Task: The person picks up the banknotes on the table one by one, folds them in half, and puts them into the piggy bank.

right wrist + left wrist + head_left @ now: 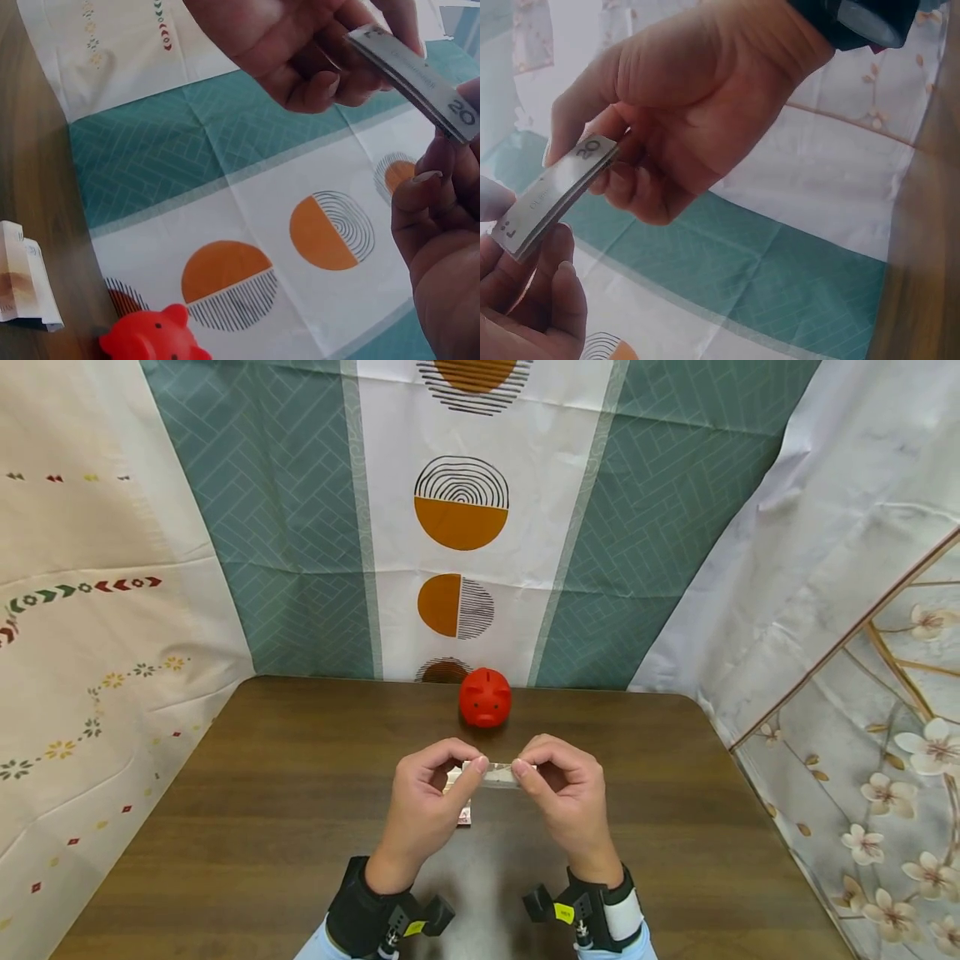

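Over the middle of the brown counter (300,760), two hands hold up a small folded money note (501,775). The left hand (427,806) pinches one end, with its thumb and fingers tight on the paper. The right hand (566,802) pinches the other end the same way, next to the number 20. The middle of the note shows between the two thumbs. Its long edges run from hand to hand, and the side shows thin layers lying on each other.

Some more folded paper (464,814) sits on the counter, partly hidden behind the left hand in the head view. Past the hands, a red piggy bank (486,697) stands near the far edge, with its face toward the person. Wide wood lies to the left and right of the hands, so both side edges are well apart from them. A green and white cloth (300,527) with orange circles hangs behind the far edge. Pale cloths with flowers hang by the sides.
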Demonstrator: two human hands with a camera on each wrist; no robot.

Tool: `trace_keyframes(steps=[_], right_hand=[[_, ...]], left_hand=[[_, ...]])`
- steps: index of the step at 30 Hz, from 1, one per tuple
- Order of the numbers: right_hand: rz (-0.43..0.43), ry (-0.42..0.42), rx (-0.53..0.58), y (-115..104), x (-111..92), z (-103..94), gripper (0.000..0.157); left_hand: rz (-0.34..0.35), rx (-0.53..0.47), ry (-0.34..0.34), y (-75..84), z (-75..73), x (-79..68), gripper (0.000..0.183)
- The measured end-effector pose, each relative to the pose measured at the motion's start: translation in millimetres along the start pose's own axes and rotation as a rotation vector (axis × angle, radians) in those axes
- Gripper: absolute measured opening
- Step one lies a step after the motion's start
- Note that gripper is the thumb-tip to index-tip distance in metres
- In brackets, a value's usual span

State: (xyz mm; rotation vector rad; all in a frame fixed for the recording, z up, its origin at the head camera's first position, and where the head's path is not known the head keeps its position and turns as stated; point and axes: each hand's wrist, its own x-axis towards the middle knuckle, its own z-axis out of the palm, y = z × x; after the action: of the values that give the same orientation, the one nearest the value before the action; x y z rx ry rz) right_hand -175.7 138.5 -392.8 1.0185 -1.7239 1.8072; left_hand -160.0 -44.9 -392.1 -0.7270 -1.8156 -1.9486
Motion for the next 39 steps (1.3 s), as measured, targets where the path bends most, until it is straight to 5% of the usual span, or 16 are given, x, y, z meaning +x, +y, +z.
trace_keyframes(steps=[14, 22, 31, 39], right_hand=[[0.027, 0.053, -0.022, 0.3, -2.6, -2.2, 0.016], [-0.005, 0.056, -0.006, 0.9, -2.1, -4.4, 0.018], [0.017, 0.093, -0.023, 0.6, -2.1, -3.6, 0.017], [0.005, 0.096, -0.024, 0.5, -2.0, -3.6, 0.017]], left_hand=[[-0.003, 0.005, 0.065, -1.9, -4.0, -1.4, 0.008], [0.072, -0.043, 0.047, -2.5, -2.1, -1.6, 0.009], [0.006, -0.019, 0.096, -4.2, -4.0, -2.4, 0.01], [-0.011, -0.022, 0.05, -2.5, -5.7, -1.0, 0.009]])
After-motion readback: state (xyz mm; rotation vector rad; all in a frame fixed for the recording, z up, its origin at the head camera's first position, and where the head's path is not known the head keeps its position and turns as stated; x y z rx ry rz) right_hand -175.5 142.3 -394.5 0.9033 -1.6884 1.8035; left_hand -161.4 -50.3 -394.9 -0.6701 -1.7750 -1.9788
